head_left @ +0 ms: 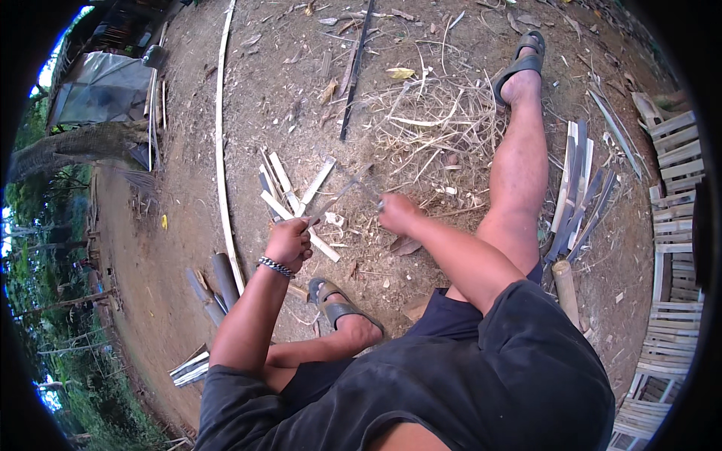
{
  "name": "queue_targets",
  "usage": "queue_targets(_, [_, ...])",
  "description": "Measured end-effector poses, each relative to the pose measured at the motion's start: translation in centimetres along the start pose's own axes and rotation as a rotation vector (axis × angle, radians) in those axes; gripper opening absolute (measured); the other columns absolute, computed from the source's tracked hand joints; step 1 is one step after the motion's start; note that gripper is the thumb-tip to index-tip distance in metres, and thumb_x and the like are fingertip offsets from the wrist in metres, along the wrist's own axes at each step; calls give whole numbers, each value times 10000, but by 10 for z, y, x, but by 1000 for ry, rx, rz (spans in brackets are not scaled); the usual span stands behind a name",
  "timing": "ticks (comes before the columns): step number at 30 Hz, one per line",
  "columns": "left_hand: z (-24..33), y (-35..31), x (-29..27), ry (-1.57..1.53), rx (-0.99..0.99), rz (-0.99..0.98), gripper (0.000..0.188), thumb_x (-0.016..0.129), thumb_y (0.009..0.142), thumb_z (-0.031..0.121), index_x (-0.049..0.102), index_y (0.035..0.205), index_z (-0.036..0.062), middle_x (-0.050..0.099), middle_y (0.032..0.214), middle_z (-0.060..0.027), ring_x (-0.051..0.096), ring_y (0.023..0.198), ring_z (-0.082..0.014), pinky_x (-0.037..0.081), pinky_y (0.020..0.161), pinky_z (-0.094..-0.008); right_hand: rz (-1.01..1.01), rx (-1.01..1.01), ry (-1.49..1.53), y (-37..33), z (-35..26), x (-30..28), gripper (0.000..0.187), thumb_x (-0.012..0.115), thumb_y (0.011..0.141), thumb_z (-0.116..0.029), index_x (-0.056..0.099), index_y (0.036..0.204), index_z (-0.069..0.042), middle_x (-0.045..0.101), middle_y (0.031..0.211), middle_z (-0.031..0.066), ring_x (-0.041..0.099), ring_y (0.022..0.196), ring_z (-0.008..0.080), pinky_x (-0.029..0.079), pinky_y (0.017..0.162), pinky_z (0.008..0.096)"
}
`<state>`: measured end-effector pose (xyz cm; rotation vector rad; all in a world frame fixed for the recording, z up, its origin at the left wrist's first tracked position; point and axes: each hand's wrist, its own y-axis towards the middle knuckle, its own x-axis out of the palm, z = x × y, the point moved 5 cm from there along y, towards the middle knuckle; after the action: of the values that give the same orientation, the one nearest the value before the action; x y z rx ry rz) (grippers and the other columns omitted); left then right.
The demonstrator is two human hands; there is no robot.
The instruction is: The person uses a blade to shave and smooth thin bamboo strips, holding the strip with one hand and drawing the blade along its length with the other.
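My left hand (288,242), with a chain bracelet at the wrist, is closed around one end of a thin bamboo strip (329,204). The strip slants up and to the right from the fist. My right hand (398,214) grips the handle of a knife (366,192), its narrow blade pointing up and left. Blade and strip cross in front of my hands; whether they touch, I cannot tell. Beneath and beyond my left hand, several pale split bamboo pieces (319,183) lie crossed on the dirt.
Curly bamboo shavings (444,124) are heaped beside my outstretched right leg (519,165). A long pale pole (220,135) runs along the left, and a dark strip (353,83) lies ahead. Bundled split bamboo (575,188) rests at right, near a slatted bamboo structure (674,225).
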<state>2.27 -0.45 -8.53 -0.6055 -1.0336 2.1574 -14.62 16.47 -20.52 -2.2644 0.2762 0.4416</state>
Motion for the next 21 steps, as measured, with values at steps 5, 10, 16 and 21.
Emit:
queue_targets(5, [4, 0, -4, -58, -41, -4, 300, 396, 1023, 188, 646, 1096, 38, 342, 597, 98, 279, 479, -47, 301, 469, -230, -21, 71, 78, 1, 8, 4, 405, 587, 901, -113, 564, 1302, -60, 665, 1153, 175, 682, 964, 308, 536, 847, 424])
queue_targets(10, [-2, 1, -6, -172, -82, -68, 327, 375, 1020, 172, 639, 1143, 22, 336, 600, 111, 284, 484, -36, 308, 465, -207, 7, -5, 63, 17, 26, 6, 298, 594, 877, -114, 640, 1158, -27, 680, 1109, 208, 675, 1014, 332, 529, 898, 428])
queue_targets(16, [0, -5, -6, -133, -81, -70, 303, 444, 1014, 193, 591, 1228, 36, 326, 594, 113, 296, 483, -31, 311, 457, -201, 225, 79, -25, 40, 60, 8, 260, 619, 841, -153, 692, 1032, 8, 696, 1037, 239, 684, 966, 381, 542, 857, 441])
queue_targets(21, [3, -14, 7, 182, 23, -170, 510, 616, 951, 134, 461, 1430, 52, 319, 595, 88, 311, 469, -50, 288, 430, -236, 210, 54, 28, 47, 64, 7, 255, 632, 829, -150, 704, 1006, 20, 689, 1043, 259, 686, 961, 385, 548, 845, 438])
